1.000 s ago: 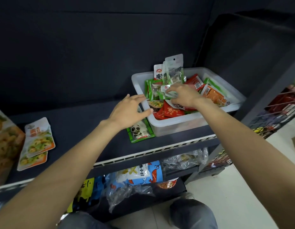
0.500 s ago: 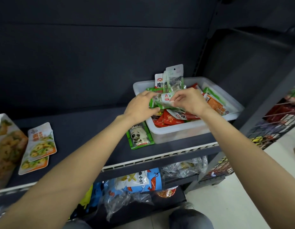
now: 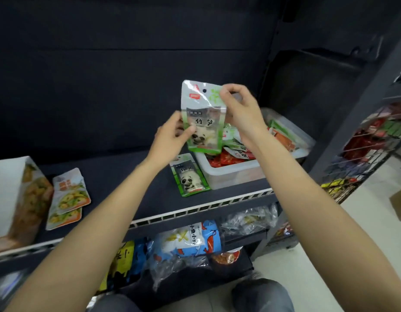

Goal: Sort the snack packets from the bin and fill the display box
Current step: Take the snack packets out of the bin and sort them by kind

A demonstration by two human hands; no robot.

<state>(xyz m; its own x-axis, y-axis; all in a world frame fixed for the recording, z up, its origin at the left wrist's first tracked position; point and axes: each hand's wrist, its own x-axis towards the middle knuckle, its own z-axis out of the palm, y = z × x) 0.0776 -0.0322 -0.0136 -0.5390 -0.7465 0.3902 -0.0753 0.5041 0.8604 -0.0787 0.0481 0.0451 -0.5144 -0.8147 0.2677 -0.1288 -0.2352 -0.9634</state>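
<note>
Green panda packet (image 3: 203, 122) held upright (above the bin (image 3: 235, 174)), both hands' grips pinching it: left hand (image 3: 170, 137), right hand (image 3: 242, 109)

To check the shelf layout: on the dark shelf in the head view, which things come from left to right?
Display box → orange-edged packets → panda packet lying flat → white bin.

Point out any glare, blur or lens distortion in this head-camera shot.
Head view: glare streaks the top of the raised panda packet; the display box at the left edge is smeared and blurred; wide-angle bending bows the shelf edge and stretches both forearms; the dark back panel swallows detail, while the bin reads clearly.
</note>
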